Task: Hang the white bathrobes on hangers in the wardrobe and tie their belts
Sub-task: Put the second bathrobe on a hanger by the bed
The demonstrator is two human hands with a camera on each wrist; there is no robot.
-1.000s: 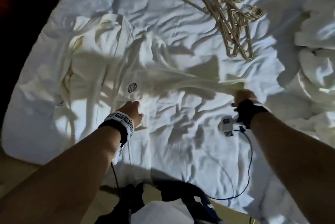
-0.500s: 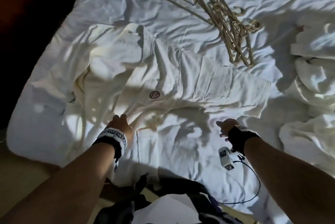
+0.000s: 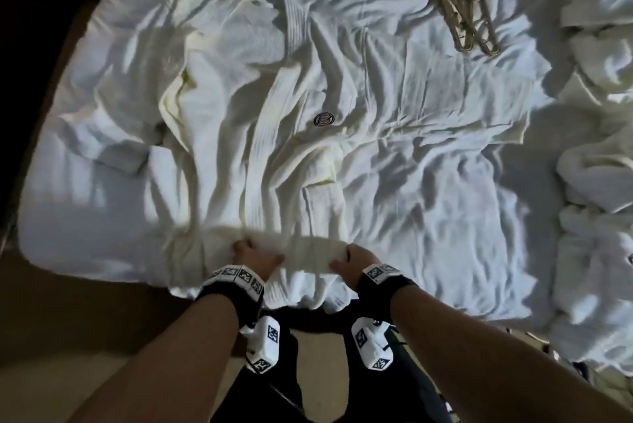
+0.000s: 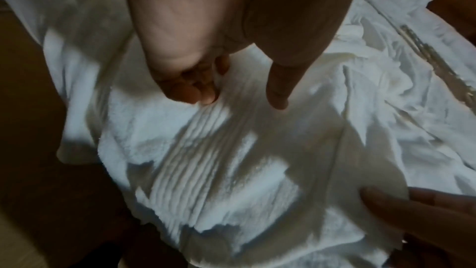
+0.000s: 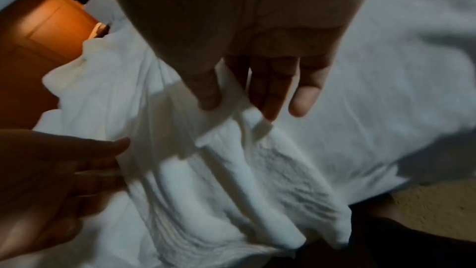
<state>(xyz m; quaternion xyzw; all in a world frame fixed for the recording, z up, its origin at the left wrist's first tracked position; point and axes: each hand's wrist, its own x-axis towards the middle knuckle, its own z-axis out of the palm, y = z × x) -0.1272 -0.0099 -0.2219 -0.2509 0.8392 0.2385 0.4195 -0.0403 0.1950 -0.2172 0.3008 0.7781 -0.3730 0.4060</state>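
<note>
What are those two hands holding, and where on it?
Both hands, left hand and right hand, grip the white bathrobe at its bottom hem, nearest the person.

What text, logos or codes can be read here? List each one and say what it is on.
No words or numbers can be read.
Dark round emblem on the bathrobe chest: a logo, its design too blurred to read.
Black-and-white square marker codes on the left wristband, right wristband and both wrist camera blocks: patterns, not text.
Hangers: no lettering visible.
</note>
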